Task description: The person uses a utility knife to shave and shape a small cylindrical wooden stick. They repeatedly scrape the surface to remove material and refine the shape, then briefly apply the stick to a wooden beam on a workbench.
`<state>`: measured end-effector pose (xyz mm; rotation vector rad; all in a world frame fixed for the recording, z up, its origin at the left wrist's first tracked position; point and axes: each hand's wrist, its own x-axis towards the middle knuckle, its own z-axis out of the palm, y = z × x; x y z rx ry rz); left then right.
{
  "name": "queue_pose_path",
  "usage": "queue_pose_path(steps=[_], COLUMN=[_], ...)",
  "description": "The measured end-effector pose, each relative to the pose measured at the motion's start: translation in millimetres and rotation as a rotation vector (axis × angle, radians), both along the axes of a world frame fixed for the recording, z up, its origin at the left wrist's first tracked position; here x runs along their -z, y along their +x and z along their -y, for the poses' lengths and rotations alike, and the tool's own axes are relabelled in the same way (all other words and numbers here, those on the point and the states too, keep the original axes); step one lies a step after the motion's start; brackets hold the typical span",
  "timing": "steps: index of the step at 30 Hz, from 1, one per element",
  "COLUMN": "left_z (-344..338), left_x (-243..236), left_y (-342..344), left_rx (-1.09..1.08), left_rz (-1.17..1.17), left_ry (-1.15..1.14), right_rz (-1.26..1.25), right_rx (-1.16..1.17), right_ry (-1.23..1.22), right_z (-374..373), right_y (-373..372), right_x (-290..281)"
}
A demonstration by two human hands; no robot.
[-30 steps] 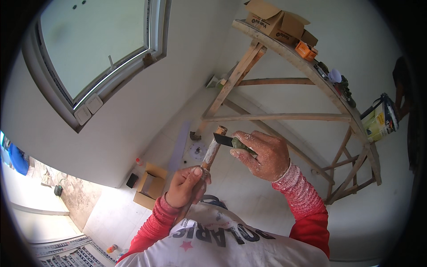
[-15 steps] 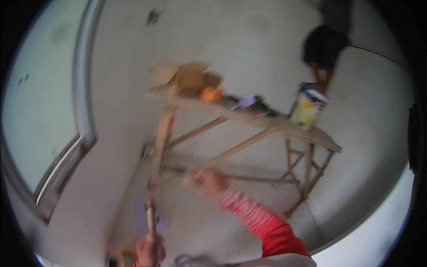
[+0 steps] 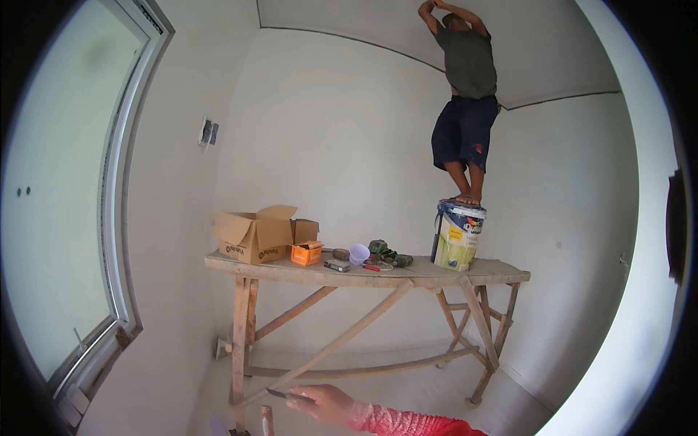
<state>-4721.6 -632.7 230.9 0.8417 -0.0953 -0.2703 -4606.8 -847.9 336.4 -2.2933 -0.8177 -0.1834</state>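
My right hand [image 3: 327,404], at the end of a red and pink sleeve, is closed around a small knife [image 3: 277,394]. Its dark, pointed blade sticks out to the left past my fingers. Below it, near the lower edge, the upper end of a brown stick-like piece [image 3: 267,420] shows. My left hand is out of view. Ahead stands a rough wooden trestle bench [image 3: 363,279], its legs just beyond my right hand.
On the bench are a cardboard box [image 3: 251,236], an orange box [image 3: 306,253], a purple cup [image 3: 359,253], green power tools [image 3: 382,251] and a paint bucket [image 3: 458,236]. A person [image 3: 469,73] stands on the bucket, arms raised to the ceiling. A window [image 3: 120,182] is at left.
The view has tilted up, bringing the person's whole body into sight. My left hand has dropped out of the picture. My right hand appears lower.
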Motion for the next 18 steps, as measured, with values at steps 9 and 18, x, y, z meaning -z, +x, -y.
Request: queue_pose_path(steps=[9,18], left_z=[5,-15], left_x=[-2,1], left_y=[-12,1], left_rx=[-0.043,0.007], left_rz=[-0.032,0.031], left_ry=[0.131,0.204], right_rz=[-0.064,0.240], right_rx=[-0.025,0.026], right_ry=[0.063,-0.037], right_z=[1,-8], right_y=[-17,-16], right_x=[11,-7])
